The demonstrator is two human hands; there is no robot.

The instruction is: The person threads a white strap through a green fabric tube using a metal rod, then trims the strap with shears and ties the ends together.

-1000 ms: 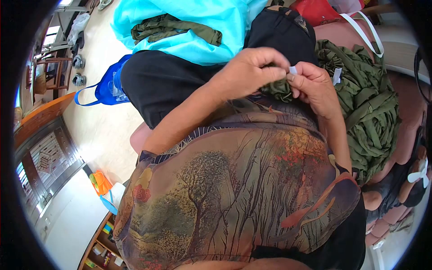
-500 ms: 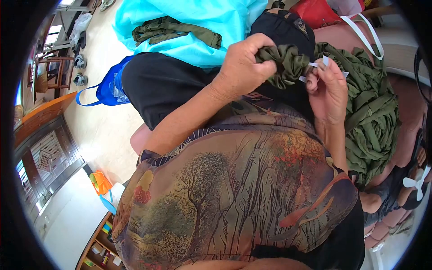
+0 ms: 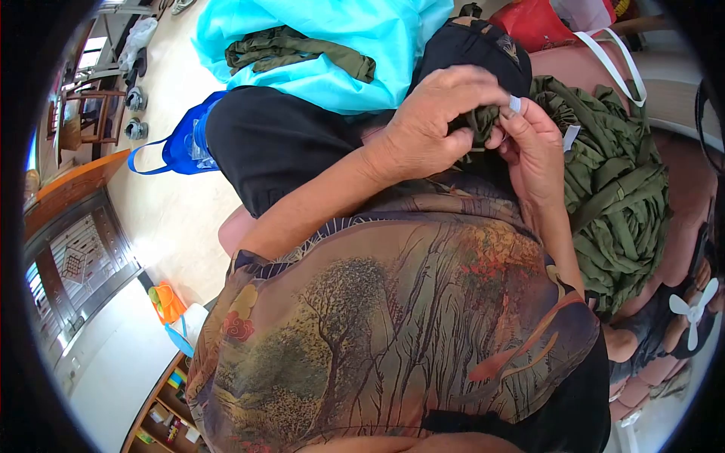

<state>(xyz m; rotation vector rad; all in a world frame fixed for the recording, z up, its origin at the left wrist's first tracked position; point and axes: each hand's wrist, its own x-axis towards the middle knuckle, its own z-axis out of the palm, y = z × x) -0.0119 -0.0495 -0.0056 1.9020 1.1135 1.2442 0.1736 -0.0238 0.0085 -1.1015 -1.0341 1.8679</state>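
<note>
My left hand [image 3: 434,117] is curled round a bunched piece of dark green cloth [image 3: 483,121], which is mostly hidden between my fingers. Close against it, the thumb and fingertips of my right hand [image 3: 535,143] pinch a white elastic strip [image 3: 515,103] at the edge of the cloth. Another short white end [image 3: 571,137] sticks out on the far side of the right hand. To the right lies a large heap of green cloth strips [image 3: 619,189]. A few more green strips [image 3: 302,54] rest on a bright turquoise sheet [image 3: 377,83] in front of me.
A blue bag [image 3: 177,147] holding clear plastic stands by my knee on the left. At the upper right sit a red bag [image 3: 529,24] and a white strap [image 3: 623,64]. Another person's limb [image 3: 623,341] and a small white fan [image 3: 693,311] appear at the lower right.
My hands have come together, and the left fingers now reach over the bunched cloth towards the right fingertips. More of the cloth is covered; the white strip has shifted left.
</note>
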